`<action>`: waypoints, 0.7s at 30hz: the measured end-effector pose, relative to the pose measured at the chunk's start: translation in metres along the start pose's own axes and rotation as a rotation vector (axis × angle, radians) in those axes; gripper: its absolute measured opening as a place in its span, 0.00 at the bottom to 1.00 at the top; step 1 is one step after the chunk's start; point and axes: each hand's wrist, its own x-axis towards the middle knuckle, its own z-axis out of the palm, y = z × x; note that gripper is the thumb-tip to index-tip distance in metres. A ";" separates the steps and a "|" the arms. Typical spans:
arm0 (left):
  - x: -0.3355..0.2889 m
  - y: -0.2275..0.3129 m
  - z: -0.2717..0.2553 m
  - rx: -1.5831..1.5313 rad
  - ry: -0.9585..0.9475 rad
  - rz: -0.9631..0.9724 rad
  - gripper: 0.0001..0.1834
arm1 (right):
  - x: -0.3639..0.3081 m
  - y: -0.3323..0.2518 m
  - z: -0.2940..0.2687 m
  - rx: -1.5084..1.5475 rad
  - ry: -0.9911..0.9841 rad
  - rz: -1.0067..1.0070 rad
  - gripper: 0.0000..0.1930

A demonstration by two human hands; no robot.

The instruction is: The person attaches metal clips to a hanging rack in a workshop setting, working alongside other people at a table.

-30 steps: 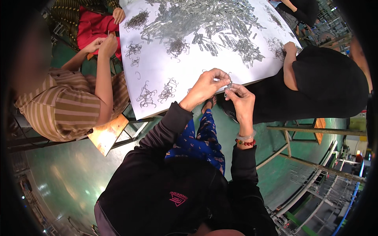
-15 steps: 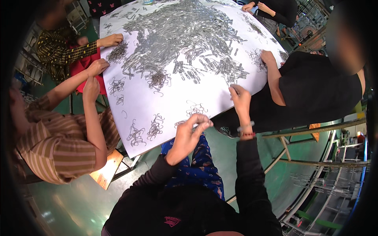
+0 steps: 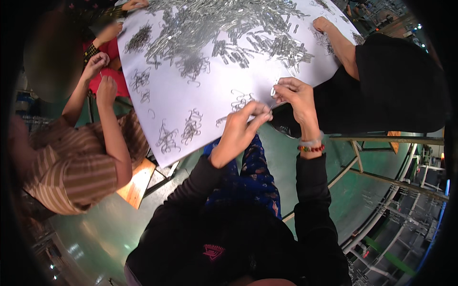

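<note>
Both my hands are raised close together over the near edge of the white table. My left hand pinches a thin, dark wire piece at its fingertips, its shape mostly hidden. In the bent fingers of my right hand is a small shiny metal clip, pointing toward the left hand. Just beyond the left hand lies a loose cluster of curved wire hooks. A broad heap of flat, narrow metal clips covers the far part of the table.
More hook clusters lie at the near left, one by the corner and another beside it. A person in striped clothes sits left, their hands raised; a person in black sits right, one arm on the table. A wooden stool stands lower left.
My right hand has come back from the edge of the clip heap toward my left hand and now shows a metal clip. The view has shifted; the striped person's hands have lifted.
</note>
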 end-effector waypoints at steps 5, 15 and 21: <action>-0.002 0.001 0.004 -0.026 -0.089 -0.014 0.07 | -0.066 -0.020 0.011 0.091 0.092 -0.167 0.10; -0.028 0.017 0.004 0.170 -0.131 0.105 0.08 | -0.106 -0.014 0.030 0.097 0.243 -0.420 0.08; 0.004 -0.026 -0.039 0.430 0.078 0.085 0.17 | -0.115 0.002 0.027 0.187 0.262 -0.348 0.06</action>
